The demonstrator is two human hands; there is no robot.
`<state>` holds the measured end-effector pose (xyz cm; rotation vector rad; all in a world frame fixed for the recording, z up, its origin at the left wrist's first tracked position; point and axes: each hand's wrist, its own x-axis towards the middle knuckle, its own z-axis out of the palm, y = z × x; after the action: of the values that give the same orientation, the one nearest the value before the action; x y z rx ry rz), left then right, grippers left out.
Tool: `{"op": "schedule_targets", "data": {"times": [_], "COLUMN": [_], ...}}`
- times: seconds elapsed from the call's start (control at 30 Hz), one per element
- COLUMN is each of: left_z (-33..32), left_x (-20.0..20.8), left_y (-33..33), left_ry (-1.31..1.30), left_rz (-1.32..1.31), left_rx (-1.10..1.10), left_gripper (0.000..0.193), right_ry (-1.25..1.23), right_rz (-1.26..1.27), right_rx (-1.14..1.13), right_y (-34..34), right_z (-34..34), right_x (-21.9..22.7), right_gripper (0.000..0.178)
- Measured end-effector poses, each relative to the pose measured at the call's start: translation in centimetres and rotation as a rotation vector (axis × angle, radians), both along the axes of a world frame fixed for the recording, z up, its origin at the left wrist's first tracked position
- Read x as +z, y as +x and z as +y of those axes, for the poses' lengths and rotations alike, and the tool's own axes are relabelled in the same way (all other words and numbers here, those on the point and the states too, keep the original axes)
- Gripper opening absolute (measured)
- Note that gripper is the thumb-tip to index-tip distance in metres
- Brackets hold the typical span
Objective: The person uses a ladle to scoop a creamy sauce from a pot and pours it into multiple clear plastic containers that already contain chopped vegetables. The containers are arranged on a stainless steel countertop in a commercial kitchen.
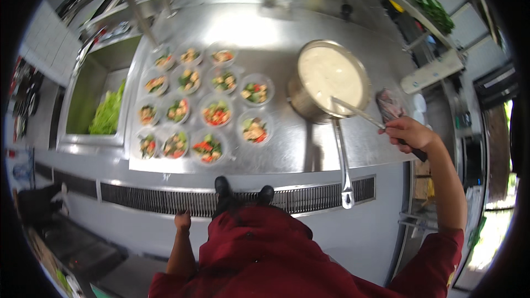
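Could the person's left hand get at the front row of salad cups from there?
Probably yes: the left hand hangs clear of the counter, and nothing visible blocks its way to those front salad cups, though it must likely lift first.

The single view looks from the person's head steeply down, past the red shirt point(256, 243) at lower centre, and forward over the steel table point(284, 146) across the middle. It sits above arm's reach, near enough that the right hand point(408, 134) at right of centre shows clearly, while its wide fisheye takes in the sink point(94, 147) at left and curves straight edges toward the black corners
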<state>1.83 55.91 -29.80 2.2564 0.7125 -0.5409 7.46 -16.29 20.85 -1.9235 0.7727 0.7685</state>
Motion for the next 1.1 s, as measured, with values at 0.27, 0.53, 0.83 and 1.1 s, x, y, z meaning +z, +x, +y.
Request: {"op": "schedule_targets", "data": {"times": [0.27,0.53,0.83,1.1], "left_z": [4.5,3.0,1.5,1.0], "left_x": [-3.3,-3.6,-3.6,-2.2], "left_y": [5.5,9.4,9.3,8.5], "left_ry": [0.001,0.054,-0.082,-0.115], "left_rz": [0.047,0.031,-0.044,-0.102], "left_rx": [-0.062,-0.154,-0.067,-0.083], "left_gripper": [0.043,0.041,0.032,0.035], "right_ry": [0.021,-0.420,-0.376,-0.275], "right_rz": [-0.064,-0.184,-0.159,-0.138], "right_rx": [-0.093,-0.045,-0.119,-0.205], "right_y": [-2.5,-3.5,-4.2,-4.5], "right_z": [1.8,5.6,5.8,6.3], "right_x": [1.4,2.2,3.3,3.8], "right_gripper": [0.028,0.025,0.023,0.020]}}
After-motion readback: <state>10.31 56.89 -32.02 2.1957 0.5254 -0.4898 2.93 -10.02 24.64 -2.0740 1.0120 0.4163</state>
